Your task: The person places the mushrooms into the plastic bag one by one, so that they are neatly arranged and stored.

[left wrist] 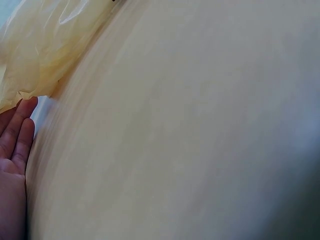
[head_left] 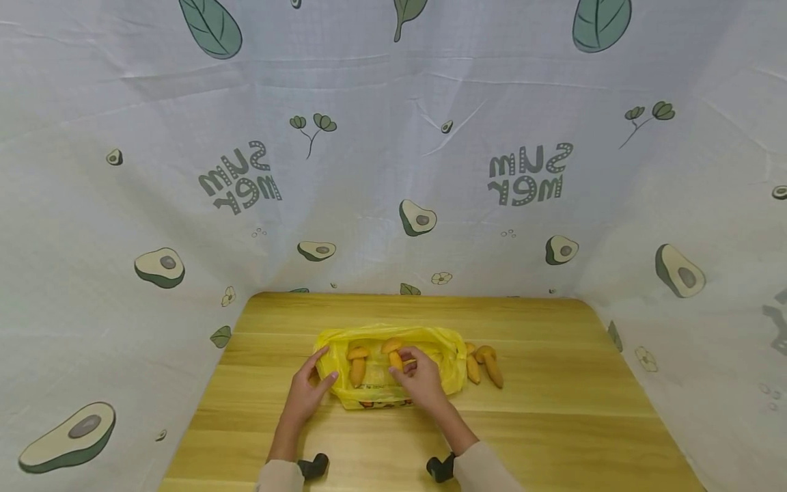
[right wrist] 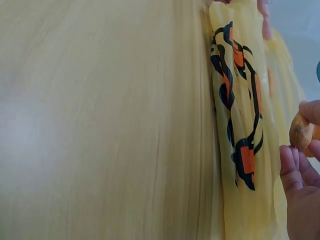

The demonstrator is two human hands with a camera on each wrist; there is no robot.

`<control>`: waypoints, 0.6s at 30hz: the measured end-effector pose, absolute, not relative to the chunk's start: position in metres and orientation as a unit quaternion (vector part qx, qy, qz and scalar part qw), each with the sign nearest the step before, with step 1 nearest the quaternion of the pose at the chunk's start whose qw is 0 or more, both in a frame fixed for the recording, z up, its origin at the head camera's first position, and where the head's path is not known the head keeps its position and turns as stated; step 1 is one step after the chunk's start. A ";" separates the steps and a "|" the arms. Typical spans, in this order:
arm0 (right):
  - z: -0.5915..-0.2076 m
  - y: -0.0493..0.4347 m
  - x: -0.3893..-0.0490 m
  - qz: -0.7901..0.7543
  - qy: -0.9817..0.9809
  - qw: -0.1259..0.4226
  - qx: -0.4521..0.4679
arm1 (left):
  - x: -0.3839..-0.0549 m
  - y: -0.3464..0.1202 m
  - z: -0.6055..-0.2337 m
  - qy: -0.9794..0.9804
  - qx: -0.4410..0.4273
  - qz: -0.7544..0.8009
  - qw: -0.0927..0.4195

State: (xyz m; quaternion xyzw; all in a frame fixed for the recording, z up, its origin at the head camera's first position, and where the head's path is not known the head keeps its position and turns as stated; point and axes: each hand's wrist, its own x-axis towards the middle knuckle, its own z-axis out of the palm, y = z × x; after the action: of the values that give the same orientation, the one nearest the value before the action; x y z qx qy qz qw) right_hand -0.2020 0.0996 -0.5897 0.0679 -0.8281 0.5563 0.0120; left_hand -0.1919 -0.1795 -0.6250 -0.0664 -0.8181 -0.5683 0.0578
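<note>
- Here's the held mushroom (head_left: 395, 355), over the mouth of the yellow bag (head_left: 457, 345), cap pointing away from the person; can't tell how high.
- R hand (head_left: 425, 383) has it pinched, thumb vs. fingertips round the stem, prob. so the cap doesn't get squeezed.
- L hand (head_left: 304, 395) at the bag's L side, fingers nearly straight, thumb spread, tips touching the plastic; looks like it's steadying the limp wall & keeping the mouth wide.
- 2nd mushroom (head_left: 358, 369) inside the bag, L of the held one, cap also away; approx. parallel, maybe for tidy packing.
- Two loose mushrooms (head_left: 490, 365) on the table just R of the bag, prob. within easy R-hand reach.
- Wood-look table (head_left: 565, 424) under it all, avocado-print cloth (head_left: 369, 171) behind & at the sides.
</note>
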 end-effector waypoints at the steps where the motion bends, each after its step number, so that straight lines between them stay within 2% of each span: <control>1: -0.590 0.098 -0.202 0.554 -0.830 0.010 0.069 | -0.192 -0.179 -0.625 -0.817 -0.065 -0.570 0.056; 6: -0.592 0.092 -0.201 0.548 -0.833 0.002 0.072 | -0.198 -0.181 -0.637 -0.818 -0.065 -0.569 0.061; 18: -0.598 0.081 -0.206 0.546 -0.834 0.013 0.082 | -0.199 -0.183 -0.639 -0.820 -0.062 -0.565 0.065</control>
State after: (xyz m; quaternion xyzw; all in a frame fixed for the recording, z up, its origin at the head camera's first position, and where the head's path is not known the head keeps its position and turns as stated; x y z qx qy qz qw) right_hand -0.2060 0.0811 -0.5981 0.0815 -0.8338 0.5458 0.0126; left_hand -0.1991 -0.1828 -0.6391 -0.0623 -0.8200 -0.5653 0.0646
